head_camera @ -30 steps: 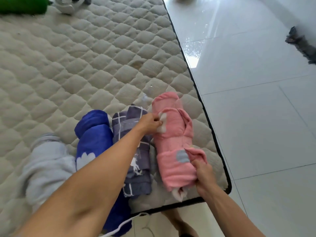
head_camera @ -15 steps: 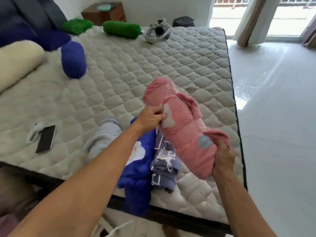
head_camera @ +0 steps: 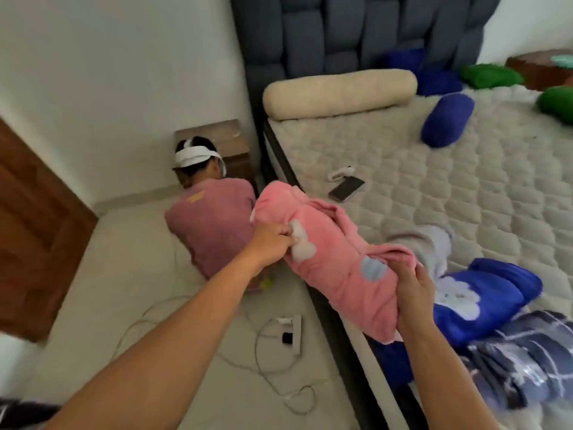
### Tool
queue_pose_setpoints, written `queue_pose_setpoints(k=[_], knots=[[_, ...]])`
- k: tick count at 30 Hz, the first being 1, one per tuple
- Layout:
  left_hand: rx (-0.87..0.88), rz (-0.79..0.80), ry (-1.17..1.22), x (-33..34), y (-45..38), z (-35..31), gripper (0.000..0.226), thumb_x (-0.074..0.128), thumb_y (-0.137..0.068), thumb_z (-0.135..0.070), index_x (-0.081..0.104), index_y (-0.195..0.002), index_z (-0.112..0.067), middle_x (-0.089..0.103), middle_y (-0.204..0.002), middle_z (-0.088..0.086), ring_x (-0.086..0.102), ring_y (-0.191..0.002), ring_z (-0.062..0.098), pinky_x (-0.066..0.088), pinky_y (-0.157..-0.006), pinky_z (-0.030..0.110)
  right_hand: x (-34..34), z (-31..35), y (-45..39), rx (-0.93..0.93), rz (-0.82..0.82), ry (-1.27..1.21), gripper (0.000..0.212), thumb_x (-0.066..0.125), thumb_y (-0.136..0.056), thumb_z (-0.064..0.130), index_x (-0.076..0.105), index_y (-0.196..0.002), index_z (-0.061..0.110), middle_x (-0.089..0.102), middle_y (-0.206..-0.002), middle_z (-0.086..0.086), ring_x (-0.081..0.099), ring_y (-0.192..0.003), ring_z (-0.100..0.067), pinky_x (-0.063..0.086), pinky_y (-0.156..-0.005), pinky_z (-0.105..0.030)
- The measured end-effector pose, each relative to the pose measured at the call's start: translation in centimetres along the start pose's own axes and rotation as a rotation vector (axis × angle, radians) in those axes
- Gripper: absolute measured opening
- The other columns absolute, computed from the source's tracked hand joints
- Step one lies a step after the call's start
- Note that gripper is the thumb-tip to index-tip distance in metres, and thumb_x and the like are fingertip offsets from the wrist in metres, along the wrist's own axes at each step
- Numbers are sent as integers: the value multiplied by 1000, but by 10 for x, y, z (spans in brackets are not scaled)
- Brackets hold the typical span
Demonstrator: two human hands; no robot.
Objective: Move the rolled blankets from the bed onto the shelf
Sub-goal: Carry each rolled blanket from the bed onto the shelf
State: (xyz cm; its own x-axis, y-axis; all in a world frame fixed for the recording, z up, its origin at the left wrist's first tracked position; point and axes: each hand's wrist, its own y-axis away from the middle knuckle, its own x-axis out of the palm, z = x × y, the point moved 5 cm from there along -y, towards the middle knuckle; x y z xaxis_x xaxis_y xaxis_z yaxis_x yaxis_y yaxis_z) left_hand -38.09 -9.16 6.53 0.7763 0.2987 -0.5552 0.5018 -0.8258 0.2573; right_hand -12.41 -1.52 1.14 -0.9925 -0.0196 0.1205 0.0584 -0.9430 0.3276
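A rolled pink blanket (head_camera: pixel 331 259) hangs in the air over the bed's left edge, held by both hands. My left hand (head_camera: pixel 273 245) pinches its upper side, and my right hand (head_camera: pixel 414 301) grips its near end. On the quilted mattress (head_camera: pixel 449 187) lie a rolled blue blanket with white clouds (head_camera: pixel 483 297), a grey checked roll (head_camera: pixel 527 358) at the lower right and a pale grey roll (head_camera: pixel 434 243) behind the pink one. No shelf is in view.
A person in a pink top (head_camera: pixel 210 225) crouches on the floor by the bed. Cables and a power strip (head_camera: pixel 291 332) lie on the floor. A phone (head_camera: pixel 345 188), a cream bolster (head_camera: pixel 339 90), blue (head_camera: pixel 446 119) and green cushions (head_camera: pixel 490 76) lie on the bed. A brown door (head_camera: pixel 34 240) stands at left.
The pink blanket has been lifted off the bed and carried leftward past the mattress edge. My view has swung left, bringing the floor, the door and the crouching person into sight.
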Motion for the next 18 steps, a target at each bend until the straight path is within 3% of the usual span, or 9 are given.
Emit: queue_pose_setpoints(k=[3, 6, 8, 10, 13, 15, 18], knots=[[-117, -211, 74, -77, 60, 72, 37, 62, -86, -11, 44, -54, -17, 54, -71, 11, 55, -72, 21, 52, -72, 38, 78, -33, 47, 29, 193, 88, 34, 65, -76, 31, 67, -109, 21, 70, -103, -4, 67, -93, -23, 55, -79, -39], [-255, -456, 56, -138, 141, 136, 36, 59, -88, -13, 41, -57, -15, 50, -70, 12, 46, -67, 18, 35, -57, 30, 150, -68, 107, 75, 409, 167, 35, 71, -70, 40, 69, -102, 25, 72, -101, -3, 70, -92, -25, 57, -78, -42], [-334, -650, 87, -171, 194, 176, 32, 55, -88, -12, 43, -58, -14, 54, -77, 19, 48, -73, 19, 32, -61, 28, 195, -85, 154, 91, 555, 211, 31, 73, -70, 34, 69, -99, 23, 72, -99, -4, 70, -89, -24, 58, -80, -44], [-394, -787, 146, -196, 244, 211, 23, 50, -88, -12, 53, -66, -10, 56, -83, 15, 54, -79, 21, 40, -67, 28, 231, -100, 200, 103, 674, 247, 30, 72, -74, 26, 69, -102, 17, 72, -102, -9, 69, -92, -28, 57, -82, -45], [-483, -951, 231, -230, 315, 248, 25, 47, -91, -15, 66, -103, -5, 59, -115, 13, 59, -102, 30, 49, -89, 33, 280, -119, 261, 117, 857, 272, 31, 69, -79, 17, 67, -109, 8, 70, -108, -18, 67, -100, -36, 56, -85, -49], [-536, -1055, 237, -250, 360, 266, 27, 47, -91, -15, 63, -110, -4, 57, -124, 14, 57, -108, 32, 44, -87, 30, 309, -131, 302, 142, 981, 284, 30, 67, -80, 13, 67, -109, 6, 70, -108, -20, 68, -91, -31, 57, -78, -42], [-606, -1234, 233, -275, 420, 294, 22, 46, -92, -12, 60, -99, 3, 58, -116, 21, 56, -101, 36, 35, -73, 28, 348, -149, 365, 174, 1184, 290, 28, 65, -80, 12, 66, -108, 6, 72, -102, -16, 69, -79, -25, 57, -62, -30]])
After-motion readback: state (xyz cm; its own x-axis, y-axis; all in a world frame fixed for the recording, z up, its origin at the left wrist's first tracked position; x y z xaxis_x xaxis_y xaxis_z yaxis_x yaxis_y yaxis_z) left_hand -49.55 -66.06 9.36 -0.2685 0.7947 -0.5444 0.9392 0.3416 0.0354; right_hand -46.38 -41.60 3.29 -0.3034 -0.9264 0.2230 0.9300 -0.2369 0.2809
